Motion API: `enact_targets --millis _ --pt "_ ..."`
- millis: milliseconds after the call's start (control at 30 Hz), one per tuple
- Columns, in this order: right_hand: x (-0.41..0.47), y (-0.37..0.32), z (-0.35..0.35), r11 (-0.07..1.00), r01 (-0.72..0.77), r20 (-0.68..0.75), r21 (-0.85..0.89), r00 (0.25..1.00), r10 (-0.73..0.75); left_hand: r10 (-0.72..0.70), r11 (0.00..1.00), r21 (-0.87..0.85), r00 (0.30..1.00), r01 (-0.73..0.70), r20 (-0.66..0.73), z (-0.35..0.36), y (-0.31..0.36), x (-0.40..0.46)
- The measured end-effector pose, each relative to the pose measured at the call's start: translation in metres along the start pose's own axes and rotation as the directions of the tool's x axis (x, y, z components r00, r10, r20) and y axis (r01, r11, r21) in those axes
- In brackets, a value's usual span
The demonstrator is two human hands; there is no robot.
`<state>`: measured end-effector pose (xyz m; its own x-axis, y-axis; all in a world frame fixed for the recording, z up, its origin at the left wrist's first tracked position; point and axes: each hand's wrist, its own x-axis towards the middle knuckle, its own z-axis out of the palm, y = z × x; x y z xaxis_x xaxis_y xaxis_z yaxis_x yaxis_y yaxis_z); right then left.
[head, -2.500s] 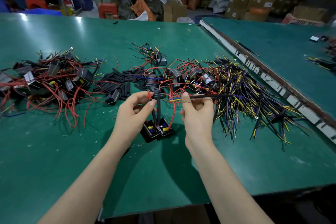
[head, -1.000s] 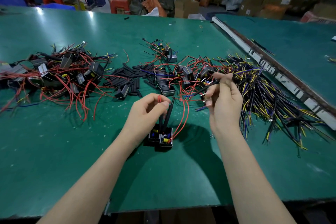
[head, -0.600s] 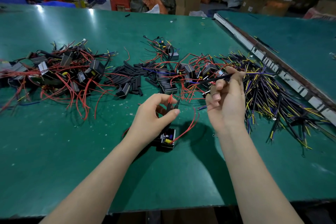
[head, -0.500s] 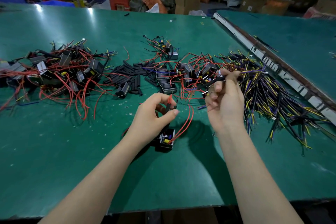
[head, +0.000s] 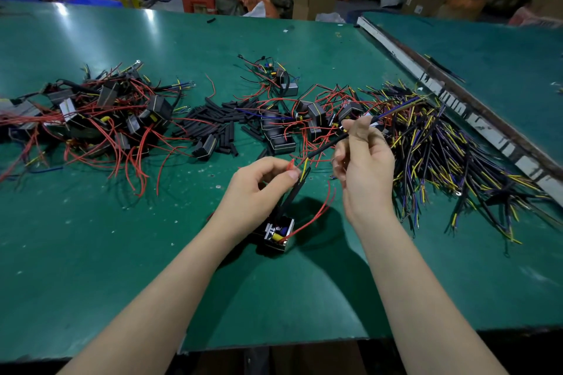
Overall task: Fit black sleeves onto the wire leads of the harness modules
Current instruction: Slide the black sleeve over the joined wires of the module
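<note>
The left hand [head: 259,186] pinches the leads above a module [head: 278,233] standing on the desk [head: 91,253] under it; the right hand [head: 362,167] grips a sleeved wire [head: 324,146] pointing toward the left fingers; loose black sleeves [head: 213,125] lie beyond the left hand.

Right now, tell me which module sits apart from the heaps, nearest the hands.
The module just below the left hand. It stands alone on the near table, open face up, its leads pinched in that hand; all the others lie tangled in the far heaps.
</note>
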<state>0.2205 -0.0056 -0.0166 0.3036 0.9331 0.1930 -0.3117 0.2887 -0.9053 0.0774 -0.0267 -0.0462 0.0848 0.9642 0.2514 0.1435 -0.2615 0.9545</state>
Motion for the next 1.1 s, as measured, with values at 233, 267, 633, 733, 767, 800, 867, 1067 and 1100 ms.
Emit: enact_targets --millis 233,267,633,733,767,800,867,1067,1100 --pt "-0.006 0.005 0.000 0.945 0.168 0.224 -0.281 0.969 -0.106 0.006 1.000 -0.008 1.000 -0.006 -0.020 0.001 0.002 -0.001" --pt "-0.006 0.008 -0.001 0.893 0.218 0.313 -0.394 0.945 -0.093 0.015 1.000 -0.004 1.000 -0.015 -0.022 0.001 0.002 -0.001" --pt "-0.001 0.016 -0.011 0.756 0.322 0.470 -0.569 0.882 -0.022 -0.052 0.999 -0.007 0.998 0.052 -0.044 -0.003 0.003 0.001" --pt "0.000 0.016 -0.015 0.735 0.314 0.477 -0.601 0.879 0.015 -0.042 0.999 0.019 0.999 0.043 -0.034 -0.006 0.002 0.002" --pt "0.001 0.016 -0.016 0.731 0.313 0.483 -0.606 0.875 0.025 -0.034 0.999 0.032 0.999 0.035 -0.037 -0.006 0.001 0.002" --pt "0.002 0.016 -0.017 0.729 0.312 0.486 -0.609 0.873 0.033 -0.026 0.999 0.041 0.999 0.027 -0.043 -0.006 0.001 0.002" --pt "0.003 0.013 -0.019 0.724 0.306 0.486 -0.618 0.873 0.045 -0.014 0.999 0.051 0.999 0.017 -0.053 -0.005 0.000 0.001" --pt "0.001 0.015 -0.015 0.726 0.258 0.337 -0.637 0.941 -0.039 0.007 1.000 0.030 1.000 -0.006 -0.029 -0.006 0.003 0.001" --pt "0.000 0.015 -0.013 0.739 0.239 0.305 -0.630 0.951 -0.048 0.016 1.000 0.019 0.999 -0.015 -0.028 -0.006 0.004 0.001"
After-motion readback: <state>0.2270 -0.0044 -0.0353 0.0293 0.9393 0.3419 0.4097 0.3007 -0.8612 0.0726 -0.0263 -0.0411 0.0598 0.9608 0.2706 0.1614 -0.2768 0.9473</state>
